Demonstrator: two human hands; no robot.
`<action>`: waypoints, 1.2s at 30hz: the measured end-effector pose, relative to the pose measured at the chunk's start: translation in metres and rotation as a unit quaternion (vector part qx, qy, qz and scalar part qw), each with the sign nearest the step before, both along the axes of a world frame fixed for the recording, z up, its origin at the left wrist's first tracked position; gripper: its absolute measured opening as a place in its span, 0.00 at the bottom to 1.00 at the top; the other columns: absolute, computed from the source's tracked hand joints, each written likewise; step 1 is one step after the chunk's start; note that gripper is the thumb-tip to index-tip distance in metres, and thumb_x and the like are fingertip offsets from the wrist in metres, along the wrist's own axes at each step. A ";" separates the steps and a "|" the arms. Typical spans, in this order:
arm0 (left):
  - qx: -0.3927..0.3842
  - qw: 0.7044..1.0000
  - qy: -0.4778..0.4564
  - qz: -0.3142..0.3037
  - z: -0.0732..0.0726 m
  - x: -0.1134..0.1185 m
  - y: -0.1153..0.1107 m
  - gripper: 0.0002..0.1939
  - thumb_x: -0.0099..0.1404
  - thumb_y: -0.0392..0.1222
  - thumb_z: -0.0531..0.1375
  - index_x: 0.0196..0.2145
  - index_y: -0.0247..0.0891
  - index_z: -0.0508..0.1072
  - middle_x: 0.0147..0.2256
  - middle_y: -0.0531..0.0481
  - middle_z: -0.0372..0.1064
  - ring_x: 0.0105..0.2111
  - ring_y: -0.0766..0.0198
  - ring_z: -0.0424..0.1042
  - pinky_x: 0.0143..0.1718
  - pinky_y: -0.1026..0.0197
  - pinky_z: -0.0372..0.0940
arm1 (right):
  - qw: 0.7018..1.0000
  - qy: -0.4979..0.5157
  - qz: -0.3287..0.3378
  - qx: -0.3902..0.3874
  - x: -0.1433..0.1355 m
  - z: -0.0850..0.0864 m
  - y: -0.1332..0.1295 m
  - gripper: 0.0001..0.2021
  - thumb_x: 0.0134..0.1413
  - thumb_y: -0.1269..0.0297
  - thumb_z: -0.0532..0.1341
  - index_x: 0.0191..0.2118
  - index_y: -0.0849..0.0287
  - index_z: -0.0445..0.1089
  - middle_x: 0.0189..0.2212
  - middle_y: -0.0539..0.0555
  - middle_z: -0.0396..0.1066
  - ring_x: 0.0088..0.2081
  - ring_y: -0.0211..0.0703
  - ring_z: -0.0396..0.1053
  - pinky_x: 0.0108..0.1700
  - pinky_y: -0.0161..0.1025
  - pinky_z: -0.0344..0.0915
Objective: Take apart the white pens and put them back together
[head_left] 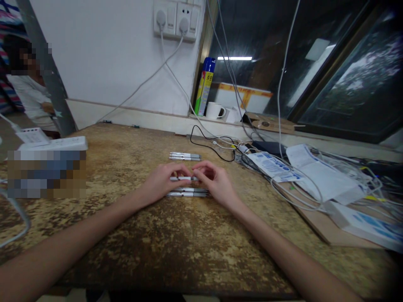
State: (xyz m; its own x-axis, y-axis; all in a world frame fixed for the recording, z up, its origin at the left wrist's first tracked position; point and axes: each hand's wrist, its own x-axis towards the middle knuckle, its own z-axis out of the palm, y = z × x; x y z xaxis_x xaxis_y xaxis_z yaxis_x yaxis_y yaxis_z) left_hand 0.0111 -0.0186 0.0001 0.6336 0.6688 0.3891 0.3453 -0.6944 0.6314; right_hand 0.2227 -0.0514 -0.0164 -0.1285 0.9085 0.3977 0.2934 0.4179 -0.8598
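Between my two hands is a white pen (181,178), lying crosswise over the worn wooden table. My left hand (166,178) pinches its left part with thumb and fingers. At the pen's other end, my right hand (212,178) closes thumb and fingertips on the dark section. Just beyond the hands, several white and grey pens (185,156) lie side by side in a row. Nearer to me, more pens (187,193) lie parallel to each other, partly covered by my hands.
Worn wooden table (176,247) below. Cables, papers (324,176) and a white box (365,222) crowd the right side. A power strip (53,144) sits at left. On the sill stand a spray can (204,86) and a white mug (215,110). A person (31,92) is at far left.
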 end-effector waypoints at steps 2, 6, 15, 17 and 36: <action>0.002 1.000 0.002 -0.009 0.000 0.002 -0.002 0.08 0.70 0.47 0.65 0.43 0.42 0.80 0.41 0.50 0.80 0.42 0.58 0.77 0.46 0.57 0.67 | 1.000 0.001 0.000 -0.018 0.002 0.000 0.000 0.11 0.62 0.54 0.63 0.42 0.56 0.72 0.27 0.50 0.73 0.27 0.43 0.71 0.33 0.40 0.67; 0.010 1.000 -0.007 0.010 0.003 0.002 -0.002 0.09 0.71 0.48 0.63 0.42 0.43 0.80 0.41 0.50 0.80 0.42 0.58 0.77 0.46 0.57 0.68 | 1.000 -0.011 -0.008 -0.025 0.003 0.004 -0.001 0.12 0.66 0.53 0.58 0.44 0.55 0.71 0.27 0.50 0.72 0.27 0.43 0.70 0.32 0.39 0.65; 0.017 1.000 -0.005 0.014 0.005 -0.002 0.001 0.10 0.70 0.49 0.64 0.44 0.42 0.80 0.41 0.49 0.80 0.42 0.58 0.77 0.45 0.57 0.68 | 0.997 0.001 0.034 -0.075 0.000 0.005 -0.003 0.17 0.67 0.49 0.55 0.47 0.56 0.70 0.18 0.44 0.62 0.20 0.39 0.58 0.25 0.36 0.54; 0.016 1.000 -0.004 0.014 0.005 -0.002 0.001 0.10 0.70 0.48 0.64 0.44 0.42 0.80 0.42 0.48 0.80 0.42 0.58 0.77 0.45 0.57 0.68 | 0.995 -0.001 0.032 -0.092 0.001 0.004 -0.002 0.18 0.68 0.48 0.52 0.45 0.57 0.70 0.16 0.43 0.61 0.18 0.38 0.56 0.25 0.36 0.54; 0.018 0.999 -0.007 0.030 0.005 -0.004 0.006 0.09 0.70 0.47 0.64 0.44 0.44 0.81 0.45 0.48 0.81 0.45 0.57 0.77 0.48 0.55 0.68 | 0.999 -0.020 0.031 -0.037 0.005 0.010 -0.001 0.11 0.65 0.56 0.57 0.45 0.55 0.71 0.21 0.45 0.61 0.23 0.39 0.59 0.28 0.36 0.55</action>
